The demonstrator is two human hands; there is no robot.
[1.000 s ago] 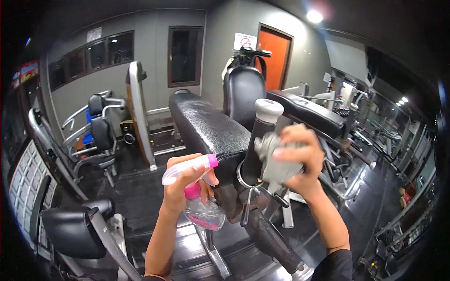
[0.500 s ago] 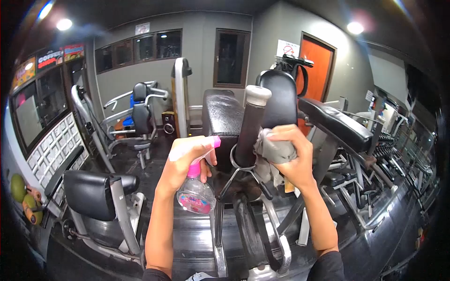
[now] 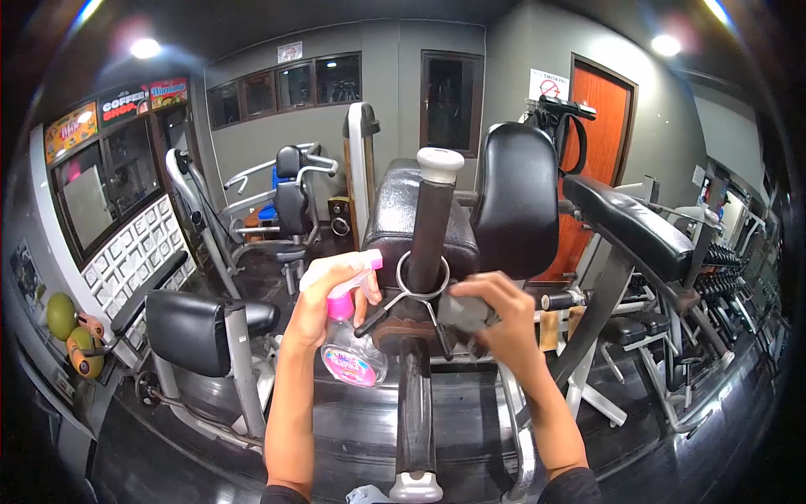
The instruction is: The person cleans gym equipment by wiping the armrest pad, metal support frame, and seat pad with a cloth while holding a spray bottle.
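My left hand (image 3: 329, 290) is wrapped round the neck and trigger of a clear spray bottle (image 3: 354, 361) with a pink nozzle and pink label. In my right hand (image 3: 506, 312) is a bunched grey cloth (image 3: 463, 309), slightly blurred. The cloth is beside the base of an upright dark post (image 3: 430, 223) with a white cap, on a gym machine. A metal spring clip (image 3: 424, 290) with two black handles circles the post's lower part. Whether the cloth touches the clip, I cannot tell.
Black padded benches stand behind the post, one with an upright backrest (image 3: 516, 197). Another padded seat (image 3: 186, 332) is at left. A sloping pad (image 3: 630, 218) and a dumbbell rack (image 3: 732, 273) fill the right. An orange door (image 3: 600, 126) is at the back.
The cloth has moved down and slightly left, from the post's side to near the clip's handles. My left hand still holds the bottle. The camera view has shifted a little left.
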